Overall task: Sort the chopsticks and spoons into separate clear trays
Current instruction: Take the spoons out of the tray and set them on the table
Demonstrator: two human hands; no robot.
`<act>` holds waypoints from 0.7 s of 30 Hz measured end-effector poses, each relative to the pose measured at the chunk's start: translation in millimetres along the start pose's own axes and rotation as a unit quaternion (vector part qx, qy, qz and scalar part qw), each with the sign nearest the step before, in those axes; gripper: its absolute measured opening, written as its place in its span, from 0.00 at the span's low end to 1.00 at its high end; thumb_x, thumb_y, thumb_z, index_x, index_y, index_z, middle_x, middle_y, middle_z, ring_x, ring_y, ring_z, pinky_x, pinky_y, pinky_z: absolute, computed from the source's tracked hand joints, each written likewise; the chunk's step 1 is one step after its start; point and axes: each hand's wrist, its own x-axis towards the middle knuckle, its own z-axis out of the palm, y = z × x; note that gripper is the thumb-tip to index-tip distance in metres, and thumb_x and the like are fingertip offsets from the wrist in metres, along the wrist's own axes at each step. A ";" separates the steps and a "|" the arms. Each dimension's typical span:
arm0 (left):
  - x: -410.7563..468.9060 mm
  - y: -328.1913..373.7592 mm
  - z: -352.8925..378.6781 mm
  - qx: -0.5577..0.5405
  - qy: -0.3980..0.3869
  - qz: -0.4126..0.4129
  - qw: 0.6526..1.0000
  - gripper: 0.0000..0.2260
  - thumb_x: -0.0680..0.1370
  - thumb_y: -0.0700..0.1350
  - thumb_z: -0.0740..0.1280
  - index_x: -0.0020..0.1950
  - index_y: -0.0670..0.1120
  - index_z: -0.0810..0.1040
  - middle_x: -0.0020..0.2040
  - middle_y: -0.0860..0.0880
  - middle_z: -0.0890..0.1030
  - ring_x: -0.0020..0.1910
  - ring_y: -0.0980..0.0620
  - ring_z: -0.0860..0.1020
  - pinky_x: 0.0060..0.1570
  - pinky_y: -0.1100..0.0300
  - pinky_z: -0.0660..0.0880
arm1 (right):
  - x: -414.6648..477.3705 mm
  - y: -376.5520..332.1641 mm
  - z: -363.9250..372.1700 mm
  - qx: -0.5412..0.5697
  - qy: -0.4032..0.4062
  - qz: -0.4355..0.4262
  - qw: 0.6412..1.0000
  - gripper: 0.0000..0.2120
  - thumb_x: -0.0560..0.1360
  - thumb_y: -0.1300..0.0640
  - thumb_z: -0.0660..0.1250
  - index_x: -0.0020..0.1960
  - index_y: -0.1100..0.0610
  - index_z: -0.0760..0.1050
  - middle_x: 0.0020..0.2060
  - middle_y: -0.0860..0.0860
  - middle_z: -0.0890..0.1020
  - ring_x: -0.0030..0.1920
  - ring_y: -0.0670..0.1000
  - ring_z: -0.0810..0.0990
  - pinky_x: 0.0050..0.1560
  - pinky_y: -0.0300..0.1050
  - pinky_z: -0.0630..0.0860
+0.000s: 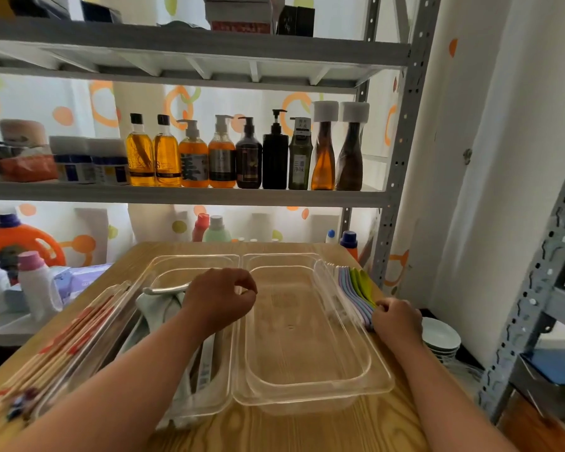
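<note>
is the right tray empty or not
Empty: the right tray shows only bare clear floor; the spoons lie outside it, gripped by the right hand.

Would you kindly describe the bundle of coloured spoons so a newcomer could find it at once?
On the wooden table, look past the outer rim of the right clear tray. The spoons lie stacked there, gripped by the right hand. Unlike the red-banded chopsticks on the far left, they are pastel purple, blue and green.

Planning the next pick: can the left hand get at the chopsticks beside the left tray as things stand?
Probably yes: the chopsticks lie uncovered on the table left of the left tray, and the left hand hovers over that tray. The right hand grips the spoons.
</note>
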 end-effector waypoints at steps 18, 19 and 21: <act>-2.9 0.4 -1.2 -0.012 0.000 0.003 1.000 0.06 0.75 0.49 0.66 0.47 0.56 0.82 0.48 0.57 0.82 0.46 0.57 0.76 0.44 0.62 0.69 | -11.4 -0.5 -11.9 0.102 0.008 -0.089 0.991 0.15 0.79 0.63 0.60 0.65 0.60 0.73 0.62 0.58 0.77 0.62 0.57 0.75 0.60 0.46 0.72; -3.0 0.6 -1.2 -0.011 0.000 0.003 1.000 0.06 0.75 0.49 0.66 0.47 0.56 0.82 0.48 0.57 0.82 0.46 0.57 0.76 0.44 0.62 0.69 | -11.5 -0.4 -12.1 0.102 0.010 -0.087 0.991 0.15 0.78 0.63 0.60 0.64 0.60 0.74 0.62 0.58 0.77 0.61 0.57 0.75 0.59 0.46 0.72; -2.7 0.0 -0.8 -0.008 -0.003 0.001 1.000 0.06 0.75 0.49 0.66 0.46 0.56 0.82 0.48 0.57 0.82 0.46 0.57 0.76 0.44 0.61 0.70 | -11.7 -0.3 -12.0 0.103 0.015 -0.086 0.991 0.15 0.78 0.63 0.61 0.63 0.59 0.75 0.60 0.59 0.77 0.59 0.56 0.76 0.56 0.45 0.73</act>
